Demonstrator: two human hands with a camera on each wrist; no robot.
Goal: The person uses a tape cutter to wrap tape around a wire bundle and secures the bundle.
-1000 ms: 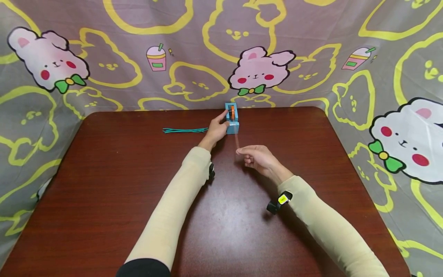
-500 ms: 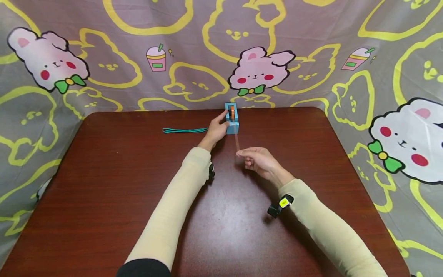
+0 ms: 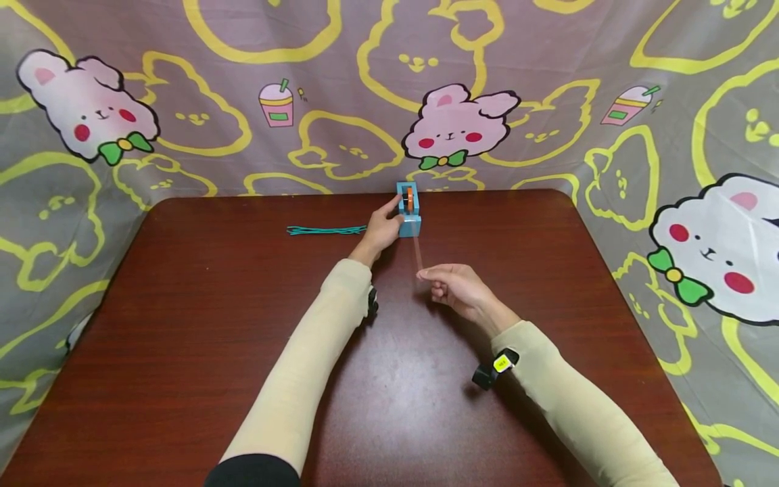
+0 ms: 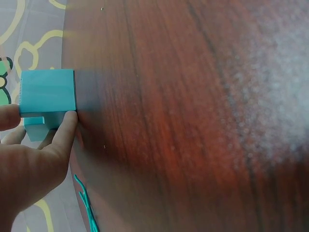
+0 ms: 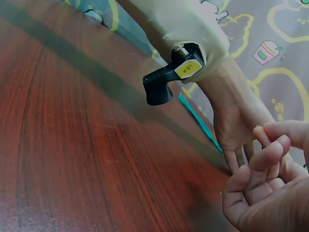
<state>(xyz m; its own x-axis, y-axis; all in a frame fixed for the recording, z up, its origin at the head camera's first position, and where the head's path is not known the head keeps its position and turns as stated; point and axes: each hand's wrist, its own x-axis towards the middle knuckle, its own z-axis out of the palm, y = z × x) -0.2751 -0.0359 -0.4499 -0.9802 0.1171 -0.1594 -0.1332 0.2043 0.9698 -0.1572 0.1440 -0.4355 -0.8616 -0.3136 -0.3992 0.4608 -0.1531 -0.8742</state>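
A light blue tape dispenser (image 3: 410,228) stands near the table's far edge, an orange roll (image 3: 410,197) in its frame. My left hand (image 3: 382,230) holds the dispenser from its left side; in the left wrist view its fingers lie against the blue body (image 4: 47,91). A clear strip of tape (image 3: 417,253) stretches from the dispenser's front towards me. Its end is pinched between the thumb and forefinger of my right hand (image 3: 458,285), the other fingers curled. In the right wrist view the right hand (image 5: 270,183) shows the same pinch, but the tape is hard to make out.
Thin teal strands (image 3: 325,230) lie in a bundle left of my left hand. A patterned cloth (image 3: 347,61) hangs behind the brown table (image 3: 201,325) and along its sides. A black camera mount (image 3: 484,376) juts from my right wrist.
My right hand has drawn slightly towards me, and the strip of tape between it and the dispenser is longer. The left hand and the dispenser have stayed in place.
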